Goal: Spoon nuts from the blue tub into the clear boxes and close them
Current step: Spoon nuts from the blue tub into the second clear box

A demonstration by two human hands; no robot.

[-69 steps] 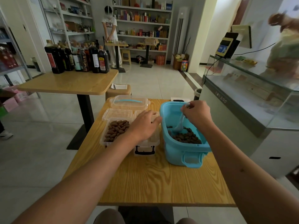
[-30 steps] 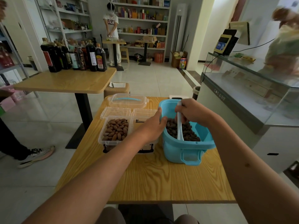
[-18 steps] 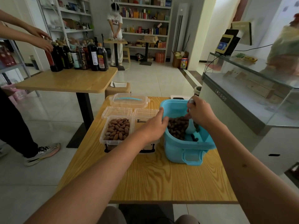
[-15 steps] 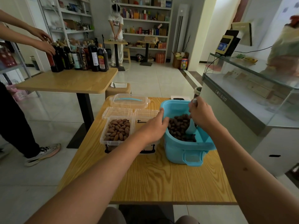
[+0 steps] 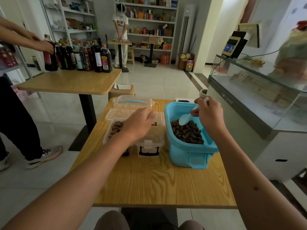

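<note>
Flanking boxes (image 5: 150, 138): lid (image 5: 132, 102), tub (image 5: 187, 151).

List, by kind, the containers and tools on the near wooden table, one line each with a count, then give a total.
Clear boxes: 3 (one with nuts, one under the left hand, one closed behind)
Blue tubs: 1
Spoons: 1, in the right hand
Total: 5
</note>
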